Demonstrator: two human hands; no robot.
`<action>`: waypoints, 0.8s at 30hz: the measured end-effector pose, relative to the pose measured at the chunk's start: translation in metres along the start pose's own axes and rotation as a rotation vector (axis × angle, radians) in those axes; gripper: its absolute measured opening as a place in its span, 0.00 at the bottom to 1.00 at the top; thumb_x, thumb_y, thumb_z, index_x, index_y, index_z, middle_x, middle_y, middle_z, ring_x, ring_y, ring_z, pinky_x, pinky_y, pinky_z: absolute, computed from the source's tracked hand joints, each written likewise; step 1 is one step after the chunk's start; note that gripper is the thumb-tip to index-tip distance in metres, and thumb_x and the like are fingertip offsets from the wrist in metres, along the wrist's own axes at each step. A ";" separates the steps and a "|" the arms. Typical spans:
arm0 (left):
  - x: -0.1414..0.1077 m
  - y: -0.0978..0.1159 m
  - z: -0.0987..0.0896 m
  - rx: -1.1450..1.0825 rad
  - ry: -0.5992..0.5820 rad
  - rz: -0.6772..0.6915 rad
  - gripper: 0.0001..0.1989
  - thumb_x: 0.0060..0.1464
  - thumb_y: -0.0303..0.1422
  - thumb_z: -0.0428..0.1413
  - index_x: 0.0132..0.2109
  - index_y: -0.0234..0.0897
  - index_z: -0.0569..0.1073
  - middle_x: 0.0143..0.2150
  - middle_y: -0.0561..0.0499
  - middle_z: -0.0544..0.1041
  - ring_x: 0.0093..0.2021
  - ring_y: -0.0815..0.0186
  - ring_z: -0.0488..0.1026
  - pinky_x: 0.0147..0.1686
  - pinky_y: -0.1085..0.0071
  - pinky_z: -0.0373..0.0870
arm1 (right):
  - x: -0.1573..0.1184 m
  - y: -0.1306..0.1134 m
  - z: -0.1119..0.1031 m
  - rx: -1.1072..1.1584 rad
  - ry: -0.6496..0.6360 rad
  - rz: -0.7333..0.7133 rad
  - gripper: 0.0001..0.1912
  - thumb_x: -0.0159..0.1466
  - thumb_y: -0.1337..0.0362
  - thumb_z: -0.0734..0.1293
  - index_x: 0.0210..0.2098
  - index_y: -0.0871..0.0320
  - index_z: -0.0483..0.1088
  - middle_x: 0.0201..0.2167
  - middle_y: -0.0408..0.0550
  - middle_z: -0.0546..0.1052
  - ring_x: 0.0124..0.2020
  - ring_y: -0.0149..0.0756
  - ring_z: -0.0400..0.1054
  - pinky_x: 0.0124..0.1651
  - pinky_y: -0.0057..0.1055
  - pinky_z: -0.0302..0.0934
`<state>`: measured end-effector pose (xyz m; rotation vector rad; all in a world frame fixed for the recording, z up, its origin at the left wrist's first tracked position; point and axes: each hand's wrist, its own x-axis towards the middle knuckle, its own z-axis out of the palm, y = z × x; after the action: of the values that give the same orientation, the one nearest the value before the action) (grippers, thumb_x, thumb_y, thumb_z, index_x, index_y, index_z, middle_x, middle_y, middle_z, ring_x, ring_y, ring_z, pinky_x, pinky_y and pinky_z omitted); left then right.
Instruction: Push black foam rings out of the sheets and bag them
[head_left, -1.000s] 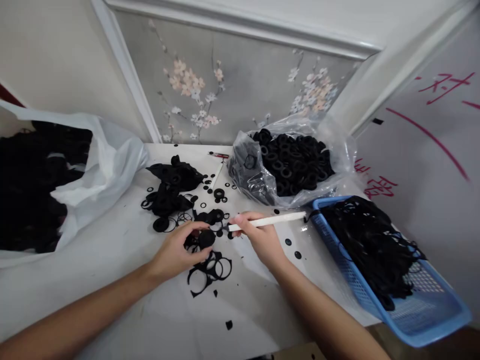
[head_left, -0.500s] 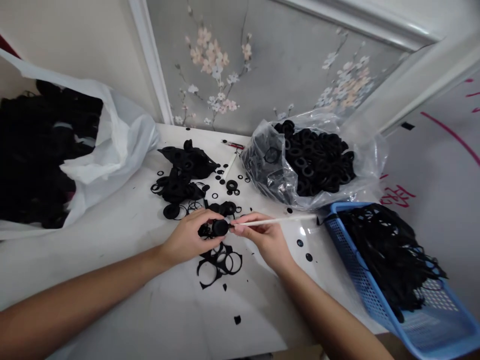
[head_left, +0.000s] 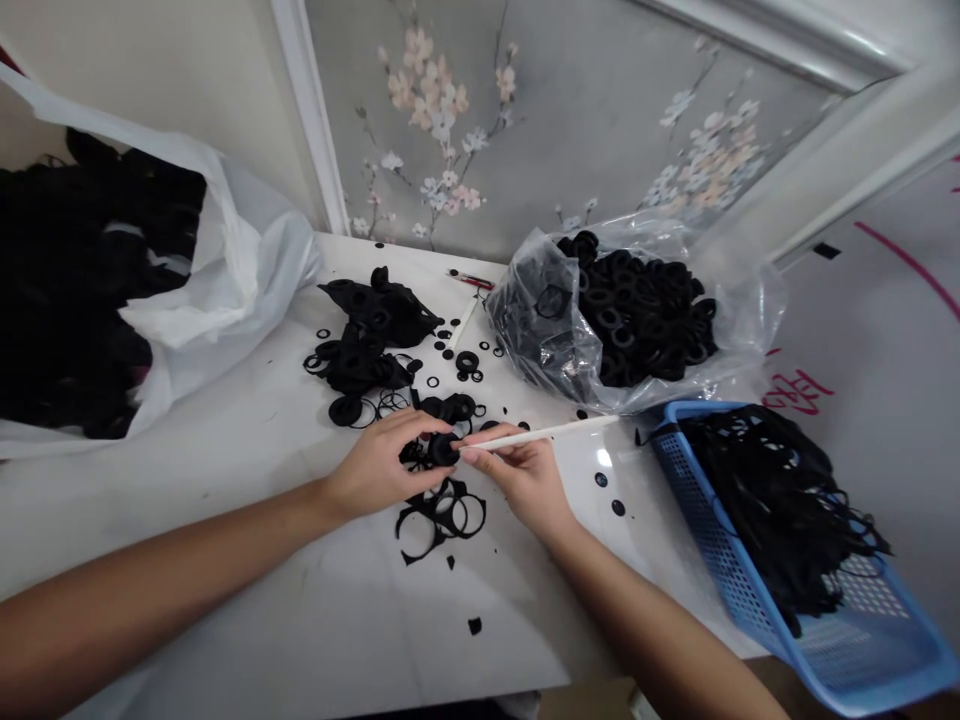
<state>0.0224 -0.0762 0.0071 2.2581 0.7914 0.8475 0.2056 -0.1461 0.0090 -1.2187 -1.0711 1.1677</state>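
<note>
Between its thumb and fingers, my left hand [head_left: 382, 460] pinches a round black rubber piece [head_left: 442, 450]. My right hand [head_left: 521, 470] is closed on a thin white stick [head_left: 540, 434], whose near end meets the face of the black piece; the tip itself is too small to make out. Just below the hands lie black cut-out scraps with round holes [head_left: 450, 512]. Behind my left hand sit a heap of black rubber pieces [head_left: 382, 310] and several small rings and discs.
A white bag [head_left: 255, 260] full of black parts stands at the left. At the back right is a clear plastic bag [head_left: 532, 340] of black rings [head_left: 637, 320]; nearer, a blue basket [head_left: 720, 560] holds black scraps. A red pen-like tool [head_left: 472, 280] lies by the wall.
The stick's near end has come onto the face of the black piece, where before it was at its right edge. The piece has turned slightly in my left hand.
</note>
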 end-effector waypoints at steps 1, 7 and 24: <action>0.000 0.000 0.000 -0.002 0.002 0.001 0.12 0.49 0.31 0.62 0.43 0.39 0.74 0.36 0.52 0.79 0.38 0.64 0.76 0.41 0.68 0.73 | 0.000 0.000 0.000 -0.013 -0.003 -0.012 0.05 0.56 0.62 0.75 0.33 0.53 0.78 0.34 0.45 0.83 0.39 0.41 0.78 0.47 0.39 0.71; 0.000 0.001 0.001 0.029 0.023 0.014 0.10 0.50 0.34 0.63 0.41 0.38 0.75 0.33 0.52 0.78 0.35 0.65 0.74 0.38 0.68 0.73 | -0.003 -0.001 0.000 -0.306 -0.040 -0.332 0.04 0.61 0.67 0.71 0.37 0.54 0.78 0.35 0.48 0.81 0.38 0.38 0.76 0.43 0.37 0.72; -0.001 0.001 0.003 0.051 0.092 0.103 0.09 0.50 0.32 0.62 0.39 0.37 0.72 0.32 0.52 0.77 0.35 0.65 0.74 0.36 0.70 0.72 | -0.002 0.003 -0.003 -0.890 0.055 -0.883 0.14 0.64 0.76 0.63 0.44 0.53 0.71 0.41 0.44 0.82 0.39 0.37 0.73 0.41 0.36 0.64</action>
<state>0.0236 -0.0784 0.0053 2.3353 0.7500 0.9961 0.2081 -0.1480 0.0057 -1.1594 -1.9074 -0.0655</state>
